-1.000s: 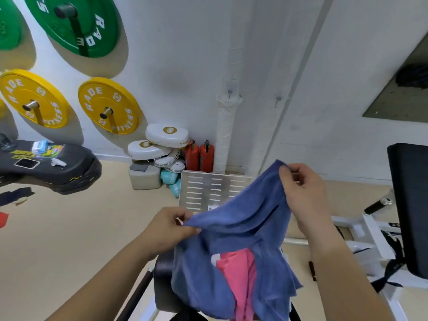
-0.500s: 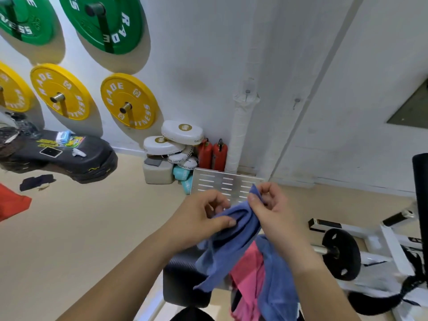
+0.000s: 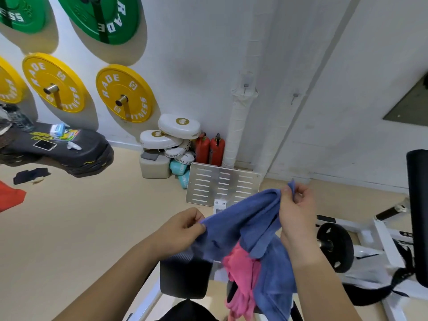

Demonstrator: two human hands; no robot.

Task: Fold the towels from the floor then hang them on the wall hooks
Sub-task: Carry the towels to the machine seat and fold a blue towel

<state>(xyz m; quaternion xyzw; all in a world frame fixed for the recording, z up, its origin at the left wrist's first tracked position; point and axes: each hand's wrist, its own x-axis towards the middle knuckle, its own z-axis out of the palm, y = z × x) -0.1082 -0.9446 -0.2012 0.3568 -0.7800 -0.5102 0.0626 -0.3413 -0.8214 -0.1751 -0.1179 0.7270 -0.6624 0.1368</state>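
While the left hand pinches one corner of the blue towel between thumb and curled fingers, the right hand grips the opposite corner higher up, fingers bunched round the cloth. The towel's lower part droops over a pink towel hanging beneath, in front of a black padded seat. Two wall hooks sit on the white wall beyond, and a red cloth lies on the floor at far left.
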